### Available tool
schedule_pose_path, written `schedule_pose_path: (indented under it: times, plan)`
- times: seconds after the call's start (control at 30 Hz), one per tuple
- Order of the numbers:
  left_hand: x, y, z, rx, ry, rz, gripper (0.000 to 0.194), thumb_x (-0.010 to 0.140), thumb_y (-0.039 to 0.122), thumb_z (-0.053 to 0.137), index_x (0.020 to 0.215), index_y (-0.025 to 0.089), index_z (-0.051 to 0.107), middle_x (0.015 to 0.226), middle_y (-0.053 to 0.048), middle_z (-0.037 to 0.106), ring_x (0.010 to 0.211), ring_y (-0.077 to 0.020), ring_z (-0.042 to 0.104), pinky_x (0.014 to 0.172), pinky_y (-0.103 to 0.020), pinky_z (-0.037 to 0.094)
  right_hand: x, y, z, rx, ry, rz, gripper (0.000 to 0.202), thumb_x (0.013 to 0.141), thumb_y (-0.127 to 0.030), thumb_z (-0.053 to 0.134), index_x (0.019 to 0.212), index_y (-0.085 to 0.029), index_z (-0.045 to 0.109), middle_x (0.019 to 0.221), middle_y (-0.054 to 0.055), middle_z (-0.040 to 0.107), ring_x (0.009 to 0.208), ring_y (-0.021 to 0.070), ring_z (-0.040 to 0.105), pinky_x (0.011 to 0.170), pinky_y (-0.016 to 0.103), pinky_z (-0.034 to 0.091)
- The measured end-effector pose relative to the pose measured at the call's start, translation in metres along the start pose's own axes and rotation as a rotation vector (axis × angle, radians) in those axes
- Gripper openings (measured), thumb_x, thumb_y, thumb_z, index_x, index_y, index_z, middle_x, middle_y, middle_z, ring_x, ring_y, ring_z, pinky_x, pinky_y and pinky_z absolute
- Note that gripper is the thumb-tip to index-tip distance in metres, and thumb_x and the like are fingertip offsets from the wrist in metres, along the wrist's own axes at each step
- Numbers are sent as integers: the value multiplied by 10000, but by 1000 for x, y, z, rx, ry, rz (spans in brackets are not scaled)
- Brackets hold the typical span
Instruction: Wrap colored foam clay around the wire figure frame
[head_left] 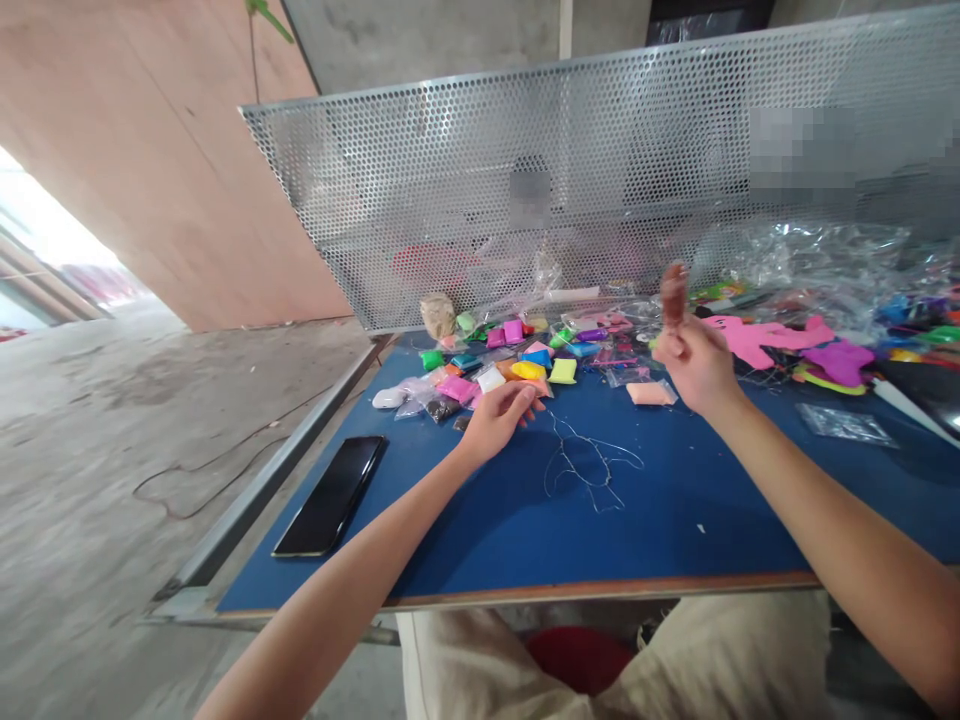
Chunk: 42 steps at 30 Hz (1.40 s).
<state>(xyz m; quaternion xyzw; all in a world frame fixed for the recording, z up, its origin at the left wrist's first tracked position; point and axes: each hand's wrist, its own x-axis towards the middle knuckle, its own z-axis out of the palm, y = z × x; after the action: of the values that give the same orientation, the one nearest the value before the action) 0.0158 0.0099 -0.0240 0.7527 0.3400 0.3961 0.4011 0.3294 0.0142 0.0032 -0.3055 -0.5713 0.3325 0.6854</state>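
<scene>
My right hand (697,362), raised above the table at the right, is closed round the lower end of a brown lump (674,292) that looks like modelling clay. My left hand (501,420) hovers low at the front of the heap of small coloured clay packets, its fingers loosely curled and a little apart. Nearest to it are a yellow packet (529,370), a white packet (491,380) and a magenta packet (457,388). Whether its fingertips touch a packet is hard to make out. Between my hands lies a tangle of thin wire (585,460) on the blue tabletop (495,530).
A black phone (330,497) lies at the left edge. A peach packet (651,393) and a clear plastic bag (844,424) rest towards the right. Pink cut-out shapes (750,342) and crumpled plastic are piled there. A perforated metal panel (480,190) stands along the back.
</scene>
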Motion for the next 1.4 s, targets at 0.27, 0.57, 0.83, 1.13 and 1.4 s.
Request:
schedule_pose_path:
  times: [0.27,0.57,0.83,1.13,1.4]
  plan:
    - [-12,26,3,-182,-233,-53,682,868,658,563,1337,163,540,1094,-135,697,686,-177,709,479,-229,500,-38,-21,52,-829,-788,-289,226,999,-259,470,801,-204,566,771,12,597,709,152,532,666,300,385]
    - [-22,35,28,104,-306,-132,472,944,560,517,820,132,669,583,-31,683,461,-107,604,468,-200,475,-58,-19,83,-891,-377,-567,54,952,-276,604,956,-222,609,927,53,663,889,205,612,799,345,470]
    - [-26,38,26,278,-168,18,414,987,510,466,815,186,658,517,3,654,493,-145,654,552,-262,513,-63,-21,86,-875,-281,-647,64,899,-212,671,925,-266,694,873,26,702,810,201,627,752,358,479]
    - [-25,35,29,300,-153,25,374,983,492,490,1097,191,680,545,2,664,507,-171,667,591,-301,523,-61,-19,83,-897,-305,-637,9,898,-243,687,893,-247,680,877,18,716,809,194,628,766,360,453]
    - [-25,34,28,302,-160,32,358,986,476,493,1098,184,667,546,3,673,519,-170,681,582,-285,515,-60,-15,82,-897,-342,-627,63,906,-257,673,845,-243,676,841,19,709,775,192,601,734,359,427]
